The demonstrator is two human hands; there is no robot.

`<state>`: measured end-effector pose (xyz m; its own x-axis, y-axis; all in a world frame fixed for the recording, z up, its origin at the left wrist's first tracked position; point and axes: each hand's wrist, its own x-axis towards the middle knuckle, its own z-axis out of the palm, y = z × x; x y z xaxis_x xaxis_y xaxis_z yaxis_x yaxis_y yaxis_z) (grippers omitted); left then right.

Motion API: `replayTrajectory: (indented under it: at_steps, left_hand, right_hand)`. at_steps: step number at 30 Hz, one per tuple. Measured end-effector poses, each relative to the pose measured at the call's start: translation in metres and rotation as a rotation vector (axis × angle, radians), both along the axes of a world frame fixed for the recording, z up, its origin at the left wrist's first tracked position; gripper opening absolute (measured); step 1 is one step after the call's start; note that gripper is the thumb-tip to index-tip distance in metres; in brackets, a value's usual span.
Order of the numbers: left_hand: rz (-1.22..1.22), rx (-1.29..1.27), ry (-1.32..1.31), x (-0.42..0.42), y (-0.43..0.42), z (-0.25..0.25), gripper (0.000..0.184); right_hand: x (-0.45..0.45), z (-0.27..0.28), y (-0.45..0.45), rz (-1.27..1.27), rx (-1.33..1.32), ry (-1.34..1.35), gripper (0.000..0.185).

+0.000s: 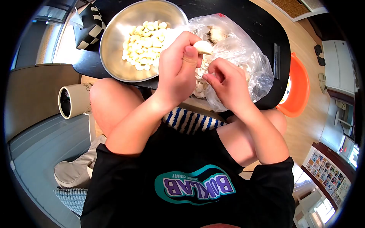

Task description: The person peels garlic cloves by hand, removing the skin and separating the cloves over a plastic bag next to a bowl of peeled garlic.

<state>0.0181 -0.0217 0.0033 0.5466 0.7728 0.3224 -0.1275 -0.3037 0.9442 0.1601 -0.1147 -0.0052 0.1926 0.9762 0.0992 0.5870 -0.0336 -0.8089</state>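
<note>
My left hand (178, 68) is closed around a garlic clove (203, 47), whose pale, smooth end sticks out past the thumb and forefinger. Just to its right, my right hand (229, 81) has its fingers curled and thumb pressed in; whatever it may pinch is too small to make out. Behind the left hand sits a wide steel bowl (114, 49) with many peeled garlic cloves (143, 43) in it. Beneath and beyond the right hand spreads a clear plastic bag (247, 47), holding a garlic bulb (217, 35) and papery peelings (200, 89).
Bowl and bag rest on a black table (279, 34). A checkered tissue box (90, 26) stands at its left end, and a dark strip (276, 60) lies near its right edge. An orange basin (298, 89) is on the floor at right. A beige cylindrical container (76, 100) is by my left knee.
</note>
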Motion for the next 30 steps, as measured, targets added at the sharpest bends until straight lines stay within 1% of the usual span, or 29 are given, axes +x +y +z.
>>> replayTrajectory:
  at_steps: [3,5,7,8,10,12,17,19,20,22,23,24,25,26,27,29,30]
  left_hand:
    - [-0.021,0.038,-0.071,0.003,-0.002,-0.004,0.041]
    - [-0.025,0.061,-0.093,0.004,-0.003,-0.008,0.041]
    - [-0.027,0.082,-0.112,0.003,-0.004,-0.008,0.041]
    - [-0.031,0.119,-0.12,0.003,-0.004,-0.008,0.041]
    - [-0.035,0.156,-0.129,0.003,-0.003,-0.009,0.041]
    - [-0.005,0.232,-0.098,0.004,-0.001,-0.012,0.041]
    - [-0.04,0.25,-0.103,0.005,0.002,-0.016,0.041]
    - [-0.05,0.253,-0.094,0.005,0.002,-0.016,0.04]
    - [-0.041,0.262,-0.075,0.005,0.002,-0.014,0.04]
    - [-0.032,0.269,-0.055,0.006,0.001,-0.013,0.039]
    - [-0.005,0.28,-0.029,0.007,0.001,-0.013,0.034]
    - [0.022,0.291,-0.003,0.007,0.001,-0.013,0.03]
    - [0.022,0.289,-0.003,0.008,-0.001,-0.011,0.03]
    - [-0.019,0.243,0.024,0.008,-0.003,-0.008,0.029]
    - [-0.06,0.197,0.05,0.008,-0.004,-0.007,0.028]
    - [-0.086,0.174,0.074,0.009,-0.004,-0.01,0.027]
    - [-0.111,0.154,0.097,0.009,-0.004,-0.011,0.026]
  right_hand:
    - [-0.004,-0.012,0.003,0.029,0.075,-0.03,0.017]
    - [-0.005,-0.019,0.004,0.02,0.082,0.008,0.014]
    - [-0.004,-0.023,0.006,0.015,0.222,-0.026,0.014]
    - [-0.004,-0.02,0.005,0.017,0.222,-0.026,0.014]
    - [-0.003,-0.013,0.003,0.006,0.082,-0.005,0.015]
    - [-0.001,-0.013,0.003,0.007,0.113,-0.009,0.016]
    - [0.002,-0.012,0.004,-0.009,0.199,0.022,0.017]
    - [0.004,-0.005,0.003,0.008,0.182,0.109,0.012]
    - [0.006,-0.004,0.002,0.008,0.181,0.109,0.012]
    - [0.011,-0.002,0.0,0.013,0.121,0.313,0.01]
    - [0.011,-0.003,-0.001,0.012,0.12,0.314,0.01]
    - [0.01,-0.003,-0.002,-0.007,0.167,0.442,0.014]
    - [0.009,-0.003,-0.004,-0.027,0.213,0.571,0.018]
    - [0.009,-0.001,-0.004,-0.017,0.253,0.617,0.028]
    - [0.009,0.001,-0.005,-0.019,0.251,0.618,0.028]
    - [0.01,0.005,-0.005,-0.023,0.335,0.67,0.031]
    - [0.01,0.008,-0.007,-0.026,0.325,0.674,0.031]
